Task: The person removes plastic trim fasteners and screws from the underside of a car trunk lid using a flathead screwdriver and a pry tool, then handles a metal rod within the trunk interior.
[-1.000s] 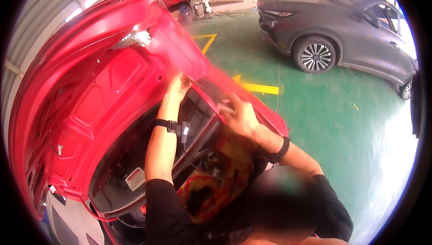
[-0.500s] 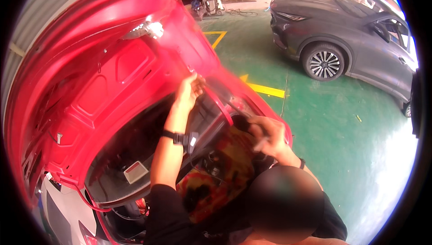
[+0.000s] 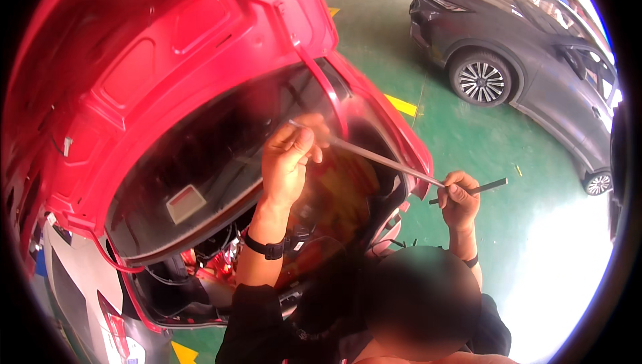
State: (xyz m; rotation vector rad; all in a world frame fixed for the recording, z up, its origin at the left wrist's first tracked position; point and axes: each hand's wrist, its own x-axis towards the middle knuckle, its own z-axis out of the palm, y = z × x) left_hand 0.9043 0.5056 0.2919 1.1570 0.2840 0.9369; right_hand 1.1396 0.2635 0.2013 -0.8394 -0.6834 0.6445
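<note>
A long, thin metal rod with a dark crossbar handle slants across the front of me over the opened boot of a red car. My right hand is closed round the handle end, where the rod meets the crossbar. My left hand has its fingers round the other end; they are partly blurred. Above and to the left stands the raised red lid, with a red hinge arm running down from it. Behind my left hand is the dark rear glass.
A pale rectangular tray lies on the rear glass. Wiring and red parts show in the boot opening. A grey car is parked at the far right on the green floor. A white and grey car stands at lower left.
My left hand has come down from the hinge arm to the rod's end. My right hand has moved right and outward with the rod, which now shows at full length. The view has shifted.
</note>
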